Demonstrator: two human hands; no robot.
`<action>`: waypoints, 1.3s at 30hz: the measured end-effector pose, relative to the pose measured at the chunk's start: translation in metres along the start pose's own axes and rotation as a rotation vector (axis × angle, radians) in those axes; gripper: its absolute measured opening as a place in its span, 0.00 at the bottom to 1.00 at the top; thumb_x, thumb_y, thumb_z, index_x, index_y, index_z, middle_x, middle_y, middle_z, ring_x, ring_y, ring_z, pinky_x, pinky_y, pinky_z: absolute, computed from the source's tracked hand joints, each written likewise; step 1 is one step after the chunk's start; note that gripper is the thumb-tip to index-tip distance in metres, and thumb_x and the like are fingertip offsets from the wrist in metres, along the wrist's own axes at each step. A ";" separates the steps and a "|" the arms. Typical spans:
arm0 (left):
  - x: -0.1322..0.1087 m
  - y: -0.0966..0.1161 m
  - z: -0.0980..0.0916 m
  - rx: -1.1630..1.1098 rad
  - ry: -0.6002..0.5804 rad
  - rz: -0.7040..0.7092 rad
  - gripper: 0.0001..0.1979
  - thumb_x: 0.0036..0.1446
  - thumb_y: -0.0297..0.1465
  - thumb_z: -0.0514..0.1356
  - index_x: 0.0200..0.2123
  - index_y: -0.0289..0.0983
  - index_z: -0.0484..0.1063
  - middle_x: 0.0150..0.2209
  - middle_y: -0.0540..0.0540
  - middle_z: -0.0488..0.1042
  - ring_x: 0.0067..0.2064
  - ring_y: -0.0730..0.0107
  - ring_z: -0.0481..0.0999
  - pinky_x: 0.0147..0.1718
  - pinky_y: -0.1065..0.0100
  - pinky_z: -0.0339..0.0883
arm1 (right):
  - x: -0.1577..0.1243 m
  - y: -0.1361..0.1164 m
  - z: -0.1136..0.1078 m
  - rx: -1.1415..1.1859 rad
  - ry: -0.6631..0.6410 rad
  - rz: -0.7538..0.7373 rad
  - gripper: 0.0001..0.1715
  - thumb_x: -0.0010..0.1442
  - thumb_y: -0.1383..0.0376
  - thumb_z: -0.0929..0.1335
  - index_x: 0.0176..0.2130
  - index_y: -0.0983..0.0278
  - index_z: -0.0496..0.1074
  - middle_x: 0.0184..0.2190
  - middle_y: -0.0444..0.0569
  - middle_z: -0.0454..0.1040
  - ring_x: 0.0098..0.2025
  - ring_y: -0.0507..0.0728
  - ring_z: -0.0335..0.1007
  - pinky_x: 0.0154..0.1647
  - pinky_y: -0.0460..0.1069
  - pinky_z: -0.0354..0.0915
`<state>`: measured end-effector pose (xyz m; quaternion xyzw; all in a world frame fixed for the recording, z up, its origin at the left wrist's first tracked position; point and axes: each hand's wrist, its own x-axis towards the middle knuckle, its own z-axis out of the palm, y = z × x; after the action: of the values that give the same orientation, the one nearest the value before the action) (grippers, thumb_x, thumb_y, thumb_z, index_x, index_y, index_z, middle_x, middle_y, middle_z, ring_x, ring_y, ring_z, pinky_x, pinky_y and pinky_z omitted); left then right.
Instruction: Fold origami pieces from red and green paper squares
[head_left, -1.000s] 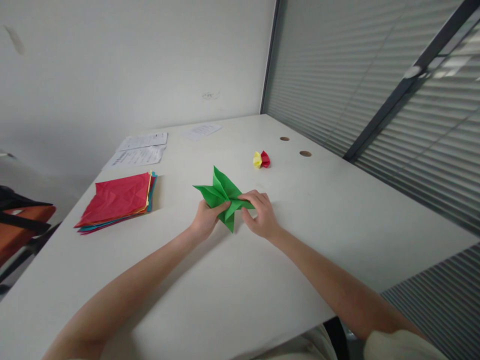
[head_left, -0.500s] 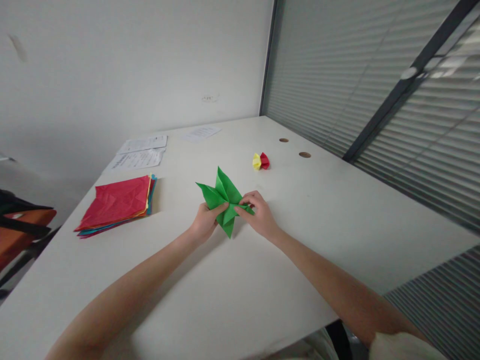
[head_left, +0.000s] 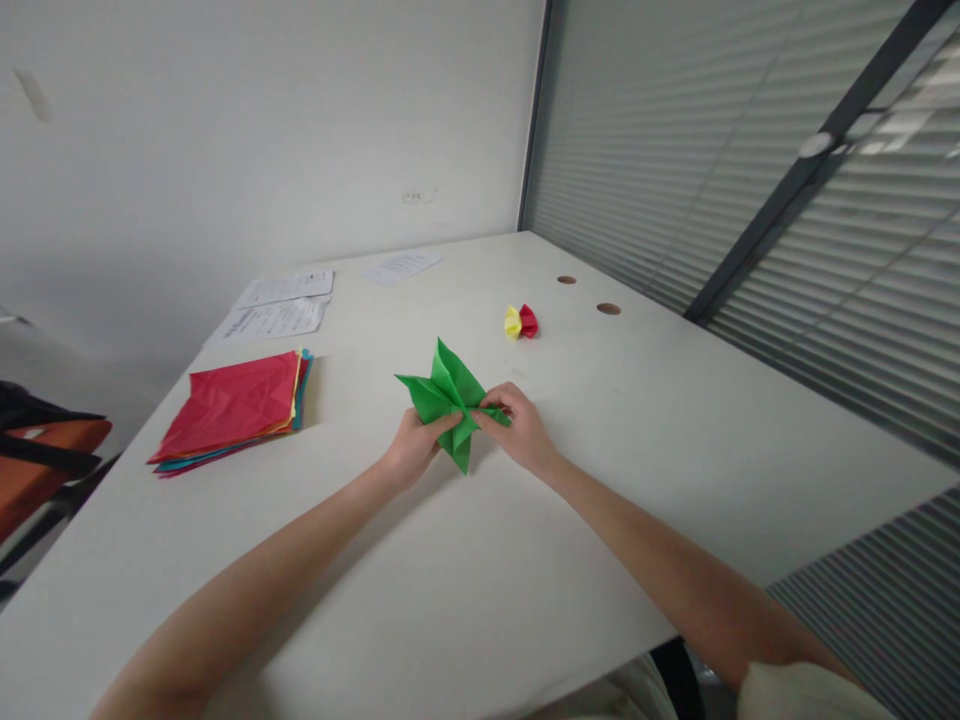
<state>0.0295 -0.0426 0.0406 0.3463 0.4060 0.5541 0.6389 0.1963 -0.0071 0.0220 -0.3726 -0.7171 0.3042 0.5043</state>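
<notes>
A green folded paper piece [head_left: 451,386] with several pointed flaps is held just above the white table [head_left: 420,580]. My left hand [head_left: 409,447] grips its lower left side, the thumb lying across the paper toward its centre. On the right side, my right hand [head_left: 521,430] pinches a narrow flap between thumb and fingers. The fingers of my left hand are partly hidden beneath the paper. Beyond my hands lies a small yellow [head_left: 513,322] and red [head_left: 529,321] folded paper piece.
A stack of coloured sheets, red on top [head_left: 232,402], lies at the left. Printed papers [head_left: 277,318] are near the wall, with another sheet [head_left: 401,267] farther back. Two round holes [head_left: 609,309] [head_left: 567,280] are by the blinds. An orange and black object [head_left: 45,455] stands beyond the left edge.
The green paper has shifted slightly to the right and turned a little, its lower point moving right. Both hands keep their hold, with my left thumb slightly farther right.
</notes>
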 end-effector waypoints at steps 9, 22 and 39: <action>0.001 -0.003 -0.002 0.069 0.045 0.070 0.19 0.38 0.34 0.74 0.34 0.31 0.79 0.35 0.43 0.81 0.35 0.64 0.78 0.40 0.64 0.71 | -0.001 0.000 0.000 -0.013 -0.045 0.047 0.15 0.58 0.57 0.68 0.24 0.63 0.70 0.34 0.48 0.69 0.36 0.54 0.69 0.34 0.49 0.66; 0.002 -0.005 -0.005 0.153 0.030 0.108 0.17 0.39 0.35 0.73 0.33 0.32 0.80 0.34 0.44 0.80 0.35 0.64 0.77 0.38 0.64 0.71 | 0.001 0.007 0.002 0.110 -0.096 0.131 0.11 0.53 0.57 0.71 0.27 0.63 0.74 0.36 0.48 0.70 0.38 0.54 0.70 0.37 0.50 0.66; -0.003 0.005 0.007 -0.070 0.092 -0.026 0.18 0.36 0.33 0.75 0.32 0.31 0.78 0.34 0.44 0.81 0.32 0.68 0.78 0.35 0.67 0.72 | 0.000 -0.010 -0.012 -0.127 -0.046 -0.244 0.11 0.52 0.70 0.69 0.38 0.60 0.70 0.39 0.49 0.67 0.44 0.59 0.67 0.47 0.55 0.64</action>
<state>0.0330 -0.0448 0.0486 0.2928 0.4199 0.5750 0.6382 0.2054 -0.0117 0.0339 -0.3069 -0.7864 0.2030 0.4962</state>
